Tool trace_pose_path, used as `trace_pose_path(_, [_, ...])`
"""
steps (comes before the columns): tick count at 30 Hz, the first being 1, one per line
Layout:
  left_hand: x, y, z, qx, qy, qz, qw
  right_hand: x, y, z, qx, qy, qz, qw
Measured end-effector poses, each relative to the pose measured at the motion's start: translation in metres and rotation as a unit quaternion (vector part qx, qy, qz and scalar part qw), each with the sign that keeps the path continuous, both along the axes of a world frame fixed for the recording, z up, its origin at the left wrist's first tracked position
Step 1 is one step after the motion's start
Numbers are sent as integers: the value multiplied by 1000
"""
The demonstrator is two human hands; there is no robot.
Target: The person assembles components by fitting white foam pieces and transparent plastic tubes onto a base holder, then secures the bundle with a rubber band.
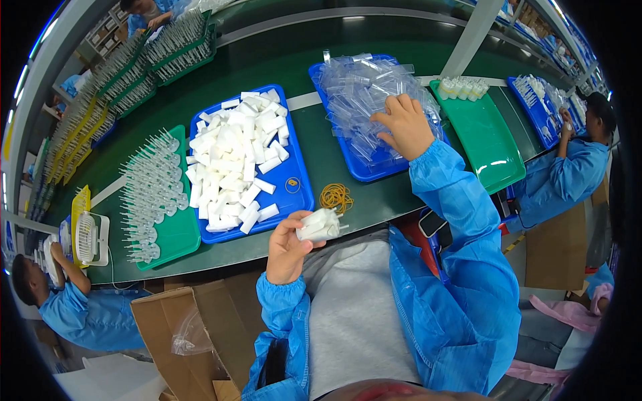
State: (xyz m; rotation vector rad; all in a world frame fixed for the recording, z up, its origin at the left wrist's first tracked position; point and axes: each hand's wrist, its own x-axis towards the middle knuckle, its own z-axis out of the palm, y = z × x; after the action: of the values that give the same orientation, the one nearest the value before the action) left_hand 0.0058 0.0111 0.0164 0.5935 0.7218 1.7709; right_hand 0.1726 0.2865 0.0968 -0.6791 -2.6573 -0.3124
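My left hand (286,250) is closed around a white cylindrical bundle (319,225) at the table's near edge; thin pale prongs stick out at its right end. My right hand (404,127) reaches over a blue tray (364,175) heaped with clear plastic pieces (361,87). Its fingers are bent and apart, close to the pile's right side, with nothing visible in them. Just beyond the bundle lies a heap of yellow rubber bands (336,198). Left of it, a second blue tray (302,194) carries many white blocks (237,154), plus a rubber band or two in its corner.
A green tray (177,250) at left holds rows of clear, stemmed parts (154,194). On the right, another green tray (491,154) has small white-and-yellow parts (463,88) at its far end. Co-workers sit at both sides. An open cardboard box (174,334) stands below the table at left.
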Motion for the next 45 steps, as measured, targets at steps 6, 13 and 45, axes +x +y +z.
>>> trace_pose_path(6, [-2, 5, 12, 3, 33, 27, 999, -3, -1, 3, -43, 3, -9, 999])
trace_pose_path(13, [-1, 3, 3, -26, 13, 52, 998, 4, -9, 10, -118, 189, 116, 968])
trace_pose_path(45, [38, 36, 25, -85, 219, 79, 969, 4, -99, -14, -562, 246, 279, 739])
